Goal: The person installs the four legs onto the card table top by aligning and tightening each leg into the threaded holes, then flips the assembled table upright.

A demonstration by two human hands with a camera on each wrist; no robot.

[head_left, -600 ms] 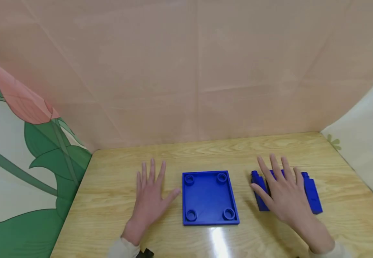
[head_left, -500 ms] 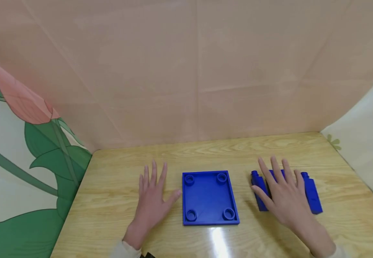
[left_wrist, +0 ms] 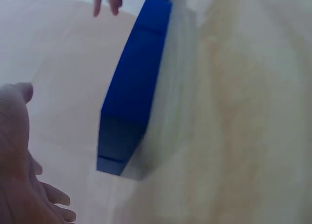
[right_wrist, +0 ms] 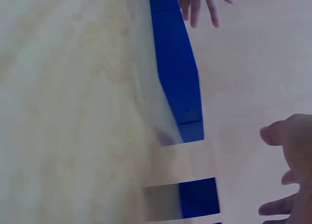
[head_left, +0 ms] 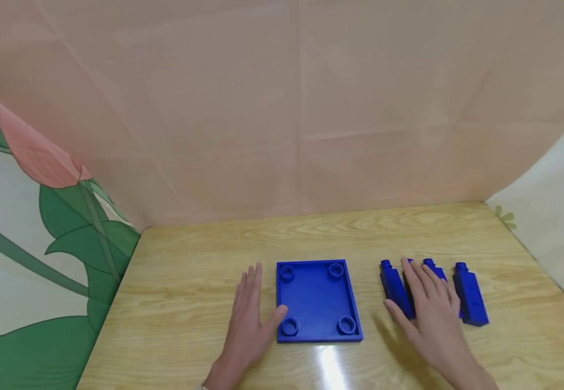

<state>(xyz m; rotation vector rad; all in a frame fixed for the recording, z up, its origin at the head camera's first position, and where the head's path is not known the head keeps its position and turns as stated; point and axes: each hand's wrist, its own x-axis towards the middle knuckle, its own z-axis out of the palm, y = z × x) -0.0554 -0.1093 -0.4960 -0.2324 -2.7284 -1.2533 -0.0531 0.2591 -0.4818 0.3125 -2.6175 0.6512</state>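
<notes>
A square blue panel (head_left: 317, 300) with a raised rim and a round socket in each corner lies flat on the wooden table. At its left side is my left hand (head_left: 248, 330), fingers straight and thumb spread; the left wrist view shows a gap between that hand and the panel's side (left_wrist: 131, 72). My right hand (head_left: 433, 325) hovers over blue leg-like blocks with narrow knobbed ends, partly covering the middle ones. The leftmost block (head_left: 396, 292) and the rightmost block (head_left: 472, 298) show beside it. Neither hand grips anything. In the right wrist view, the thumb and fingers (right_wrist: 302, 146) are clear of the blue pieces.
The light wooden table (head_left: 189, 292) carries the panel and blocks. A plain pinkish cloth (head_left: 291, 108) hangs behind it. Flower-printed cloths stand at the left (head_left: 67, 260) and right (head_left: 555, 216) edges.
My left hand has shifted right and nearer, close to the panel, its fingers drawn closer together. My right hand has moved slightly nearer, its fingers also closing up. The panel and blocks appear unmoved.
</notes>
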